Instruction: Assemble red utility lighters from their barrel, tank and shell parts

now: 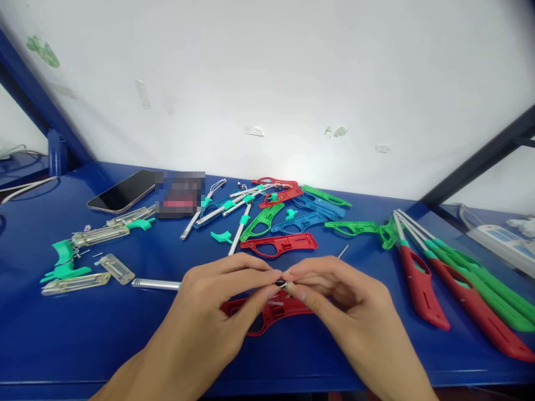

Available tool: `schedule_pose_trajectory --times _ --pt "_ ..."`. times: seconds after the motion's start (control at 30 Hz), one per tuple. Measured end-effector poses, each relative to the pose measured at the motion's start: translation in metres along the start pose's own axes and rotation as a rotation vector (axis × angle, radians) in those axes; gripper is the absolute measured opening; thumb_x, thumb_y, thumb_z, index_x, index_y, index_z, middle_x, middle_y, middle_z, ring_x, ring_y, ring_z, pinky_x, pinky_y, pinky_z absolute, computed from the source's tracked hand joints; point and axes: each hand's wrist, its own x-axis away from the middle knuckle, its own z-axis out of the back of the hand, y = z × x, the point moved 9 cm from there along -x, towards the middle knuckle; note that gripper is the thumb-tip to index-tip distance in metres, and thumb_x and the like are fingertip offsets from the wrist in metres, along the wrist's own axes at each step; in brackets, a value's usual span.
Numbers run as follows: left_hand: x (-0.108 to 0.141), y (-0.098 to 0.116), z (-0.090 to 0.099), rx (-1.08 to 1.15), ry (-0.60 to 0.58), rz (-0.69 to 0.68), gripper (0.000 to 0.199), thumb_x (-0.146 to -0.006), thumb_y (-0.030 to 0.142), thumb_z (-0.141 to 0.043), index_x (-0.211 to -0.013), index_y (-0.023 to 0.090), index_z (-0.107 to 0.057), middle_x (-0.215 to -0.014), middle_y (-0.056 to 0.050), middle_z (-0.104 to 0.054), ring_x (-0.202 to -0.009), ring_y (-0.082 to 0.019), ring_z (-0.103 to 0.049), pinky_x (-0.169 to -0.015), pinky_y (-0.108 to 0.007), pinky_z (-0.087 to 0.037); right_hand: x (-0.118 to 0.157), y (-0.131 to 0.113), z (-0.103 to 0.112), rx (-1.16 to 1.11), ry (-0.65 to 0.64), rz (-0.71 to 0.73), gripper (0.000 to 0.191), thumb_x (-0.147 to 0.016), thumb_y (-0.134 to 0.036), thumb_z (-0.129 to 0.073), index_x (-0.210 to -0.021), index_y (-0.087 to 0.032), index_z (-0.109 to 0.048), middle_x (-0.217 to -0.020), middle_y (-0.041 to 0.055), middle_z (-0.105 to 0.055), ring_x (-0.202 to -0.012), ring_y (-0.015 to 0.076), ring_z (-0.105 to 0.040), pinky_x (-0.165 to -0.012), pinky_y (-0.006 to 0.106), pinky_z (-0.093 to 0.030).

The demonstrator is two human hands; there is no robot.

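Note:
Near the table's front, my left hand [234,301] and my right hand [345,295] meet fingertip to fingertip. Between them they pinch a small black part [280,283] with a pale piece beside it, partly hidden by the fingers. Right below lies a red handle shell [267,318], its inner side up, partly covered by both hands. A silver tube [155,284] points out from behind my left hand. Past my right hand a thin metal rod [343,252] sticks up.
Beyond the hands lie a red shell [280,244], green and blue shells and silver tubes. Clear fuel tanks [100,236] and teal triggers [64,262] are at left, near a phone [125,190]. Several assembled lighters [424,287] and a power strip [507,245] sit at right.

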Motion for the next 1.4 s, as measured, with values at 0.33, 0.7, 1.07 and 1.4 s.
schedule_pose_trajectory --times 0.33,0.7,1.07,1.4 --pt "0.0003 -0.0013 -0.0020 0.037 -0.003 0.018 0.023 -0.096 0.011 -0.075 -0.100 0.028 -0.089 -0.101 0.005 -0.086 -0.086 -0.009 -0.081 -0.083 -0.011 -0.062 0.0007 -0.0036 0.0004 -0.005 0.006 0.025 0.021 -0.093 -0.014 -0.080 -0.097 -0.034 -0.085 -0.090 -0.0073 -0.087 -0.082 0.0104 -0.085 -0.078 0.009 -0.064" --pt "-0.0020 0.0003 -0.0041 0.032 -0.038 0.013 0.024 -0.100 0.014 -0.070 -0.097 0.029 -0.088 -0.100 0.006 -0.086 -0.089 -0.009 -0.081 -0.083 -0.011 -0.060 0.0019 -0.0035 0.0013 0.025 0.002 0.043 0.022 -0.093 -0.012 -0.078 -0.097 -0.034 -0.084 -0.093 -0.0082 -0.087 -0.083 0.0093 -0.085 -0.080 0.009 -0.064" --pt "-0.0007 -0.0051 -0.0032 0.075 -0.022 0.061 0.019 -0.094 0.013 -0.076 -0.095 0.028 -0.087 -0.093 0.007 -0.086 -0.082 -0.008 -0.081 -0.079 -0.010 -0.060 0.0028 -0.0079 0.0006 0.121 -0.004 0.112 0.022 -0.095 -0.015 -0.079 -0.096 -0.036 -0.083 -0.096 -0.0113 -0.087 -0.088 0.0083 -0.083 -0.083 0.010 -0.063" --pt "0.0022 0.0045 0.0015 -0.024 0.037 -0.064 0.017 -0.095 0.011 -0.074 -0.097 0.027 -0.081 -0.094 0.011 -0.086 -0.080 -0.004 -0.080 -0.080 -0.004 -0.057 0.0017 -0.0086 0.0033 0.044 0.041 0.101 0.021 -0.092 -0.014 -0.081 -0.095 -0.035 -0.084 -0.093 -0.0100 -0.087 -0.085 0.0082 -0.084 -0.081 0.008 -0.064"
